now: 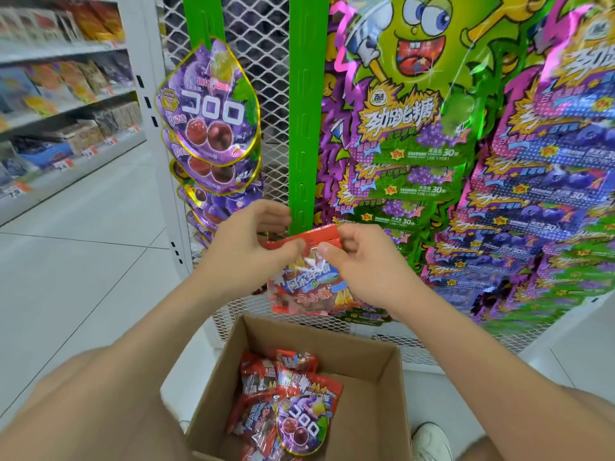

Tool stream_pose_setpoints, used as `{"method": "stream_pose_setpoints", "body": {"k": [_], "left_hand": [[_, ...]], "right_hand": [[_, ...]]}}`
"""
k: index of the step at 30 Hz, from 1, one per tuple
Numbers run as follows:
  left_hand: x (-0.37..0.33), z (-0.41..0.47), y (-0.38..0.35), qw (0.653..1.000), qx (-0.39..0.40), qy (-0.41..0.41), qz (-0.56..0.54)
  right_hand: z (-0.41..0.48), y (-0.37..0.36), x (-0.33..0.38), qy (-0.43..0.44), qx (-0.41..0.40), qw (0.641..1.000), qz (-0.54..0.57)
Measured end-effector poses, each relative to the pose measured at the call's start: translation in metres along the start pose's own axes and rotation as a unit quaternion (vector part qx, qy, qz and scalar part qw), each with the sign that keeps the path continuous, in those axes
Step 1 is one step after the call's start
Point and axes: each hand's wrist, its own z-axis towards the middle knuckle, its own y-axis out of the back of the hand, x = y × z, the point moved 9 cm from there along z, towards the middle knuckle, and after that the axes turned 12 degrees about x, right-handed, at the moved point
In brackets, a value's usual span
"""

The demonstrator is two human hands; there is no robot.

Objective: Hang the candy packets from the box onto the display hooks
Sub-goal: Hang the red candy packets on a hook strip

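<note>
- Two hands up side by side, left hand (246, 247) and right hand (362, 264), both clamped on one red candy packet (306, 287).
- Pinch the packet's red top strip: left thumb and fingers on its left end, right thumb and fingers on its right end, thumbs close together.
- Packet body hanging below and between the hands, printed face toward camera.
- Green upright (307, 111) just behind the left fingertips, running up above both hands.
- Purple grape packets (209, 108) hanging in a column above and left of the left hand.
- Green-and-purple packets (409, 128) in stacked rows above and right of the right hand.
- Wire mesh panel (253, 44) behind the hands.
- Cardboard box (376, 394) open below the hands, between the forearms; more red packets (266, 387) plus one purple packet (301, 424) inside.
- Any hook at the held packet: cannot tell.
</note>
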Motion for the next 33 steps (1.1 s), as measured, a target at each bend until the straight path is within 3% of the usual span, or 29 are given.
{"method": "stream_pose_setpoints", "body": {"k": [6,10,19,33], "left_hand": [[0.008,0.033,-0.014,0.999,-0.034,0.008,-0.017],[0.012,0.041,-0.018,0.997,-0.047,0.043,-0.038],[0.012,0.008,-0.013,0.994,0.012,0.064,-0.085],[0.017,-0.009,-0.018,0.985,0.066,0.048,-0.155]], "right_hand": [[0.003,0.022,-0.010,-0.046,-0.077,0.995,-0.044],[0.004,0.023,-0.002,-0.030,-0.073,0.996,-0.047],[-0.008,0.018,0.006,0.034,-0.075,0.996,0.029],[-0.015,0.004,0.018,-0.021,-0.111,0.994,0.013]]}}
